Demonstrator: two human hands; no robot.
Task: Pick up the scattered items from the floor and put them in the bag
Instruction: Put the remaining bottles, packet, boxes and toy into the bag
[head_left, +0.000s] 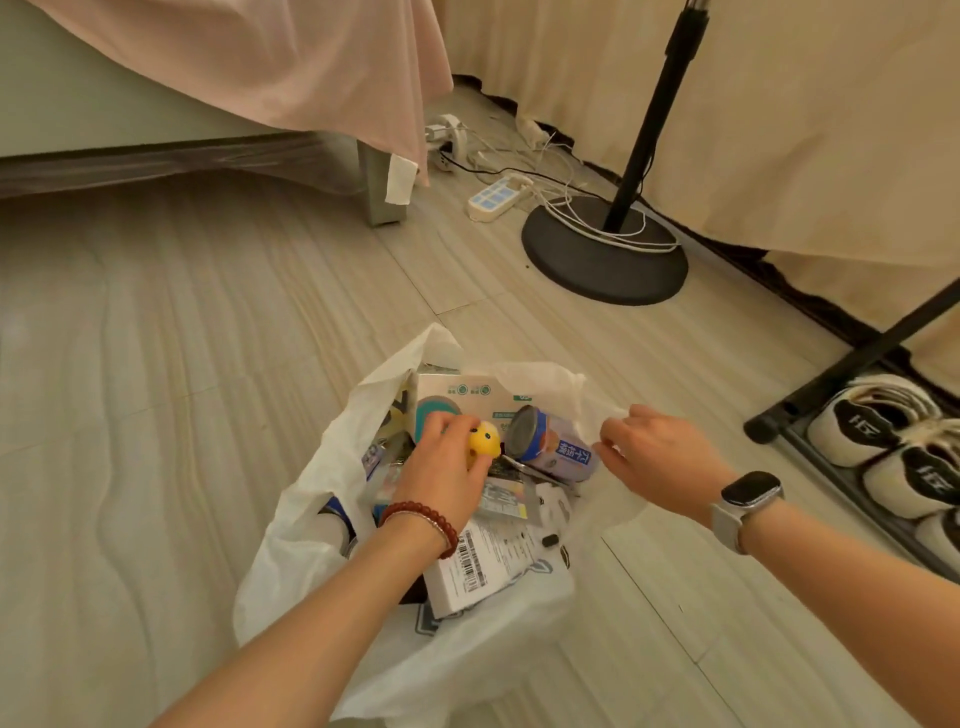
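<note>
Two hands work over the white plastic bag (395, 639): the left hand (447, 467) curls its fingers round a small yellow toy (485, 439), seemingly light and squeezable, inside the bag's mouth, while the right hand (657, 457) pinches the limp, slippery rim.

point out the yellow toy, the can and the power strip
yellow toy (485, 439), head view, on its round yellow front
can (558, 449), head view, on its blue label
power strip (493, 197), head view, on its row of sockets

Shoes (883, 447) cut by right edge — bag (291, 561) contents partly hidden under hands.
</note>
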